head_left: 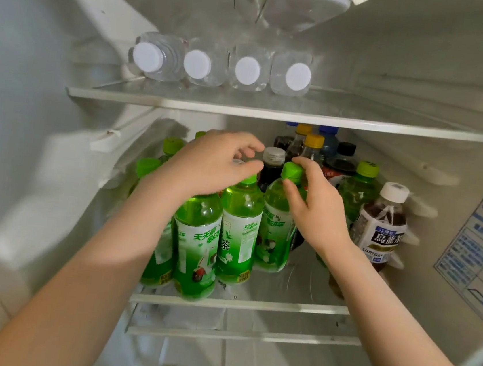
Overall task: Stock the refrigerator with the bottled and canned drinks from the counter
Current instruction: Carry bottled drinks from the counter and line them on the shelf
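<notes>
Looks into an open refrigerator (69,43). Pinches with the right hand (315,209) the green cap of a green tea bottle (277,217), which stands slightly tilted near the front of the middle glass shelf (295,306), touching two matching bottles (239,227) on the left. Curls the left hand (215,162) over the neighbouring caps, grip on any of them unclear. Shows dark drinks (272,168) behind, an oolong tea bottle (379,228) at right, four water bottles (247,69) lying on the upper shelf (272,114).
</notes>
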A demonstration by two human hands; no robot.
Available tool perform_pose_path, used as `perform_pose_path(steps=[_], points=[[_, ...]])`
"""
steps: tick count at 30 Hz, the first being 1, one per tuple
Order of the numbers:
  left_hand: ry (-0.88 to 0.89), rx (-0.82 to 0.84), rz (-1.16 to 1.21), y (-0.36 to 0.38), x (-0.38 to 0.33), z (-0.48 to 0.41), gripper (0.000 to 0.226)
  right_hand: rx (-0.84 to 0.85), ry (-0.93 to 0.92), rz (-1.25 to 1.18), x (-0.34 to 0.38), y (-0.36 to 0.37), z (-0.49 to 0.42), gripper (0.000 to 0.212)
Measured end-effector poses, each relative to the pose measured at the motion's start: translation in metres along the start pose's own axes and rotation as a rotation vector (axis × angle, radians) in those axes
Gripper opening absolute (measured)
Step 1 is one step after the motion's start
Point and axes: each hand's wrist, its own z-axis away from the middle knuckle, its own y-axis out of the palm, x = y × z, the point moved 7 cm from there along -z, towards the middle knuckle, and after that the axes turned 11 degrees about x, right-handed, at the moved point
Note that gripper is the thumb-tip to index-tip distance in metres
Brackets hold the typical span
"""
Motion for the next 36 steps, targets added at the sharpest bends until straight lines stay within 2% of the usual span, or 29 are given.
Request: perform_pose_path(steps=[4, 6, 8, 10, 13, 17, 21, 26, 30, 36], points=[[-0.079, 0.1, 0.095, -0.009, 0.014, -0.036, 0.023, -0.034, 0.021, 0.001, -0.003, -0.006, 0.006, 0.04], [-0.08, 0.177, 0.028, -0.006, 0.013, -0.053, 0.007, -0.048, 0.028, -0.005, -0.004, -0.009, 0.008, 0.041], [-0.069, 0.274, -0.05, 0.001, 0.011, -0.069, 0.005, -0.054, 0.028, -0.015, -0.005, -0.011, 0.011, 0.041], [-0.075, 0.34, -0.13, 0.007, 0.009, -0.086, 0.018, -0.054, 0.021, -0.019, -0.005, -0.013, 0.014, 0.041], [-0.143, 0.425, -0.256, 0.018, 0.008, -0.108, 0.056, -0.046, 0.01, -0.036, -0.005, -0.014, 0.017, 0.043], [-0.17, 0.552, -0.328, 0.041, 0.005, -0.126, 0.062, -0.025, 0.016, -0.071, -0.007, -0.016, 0.018, 0.044], [-0.13, 0.5, -0.416, 0.042, 0.007, -0.136, 0.03, -0.013, 0.005, -0.076, -0.005, -0.016, 0.018, 0.044], [-0.197, 0.484, -0.367, 0.035, 0.03, -0.14, 0.026, -0.006, 0.002, -0.061, -0.005, -0.019, 0.019, 0.042], [-0.265, 0.481, -0.305, 0.029, 0.05, -0.143, 0.041, -0.001, 0.006, 0.0, -0.005, -0.021, 0.014, 0.039], [-0.312, 0.524, -0.394, 0.016, 0.084, -0.141, 0.016, -0.002, 0.028, 0.113, -0.003, -0.02, 0.004, 0.041]])
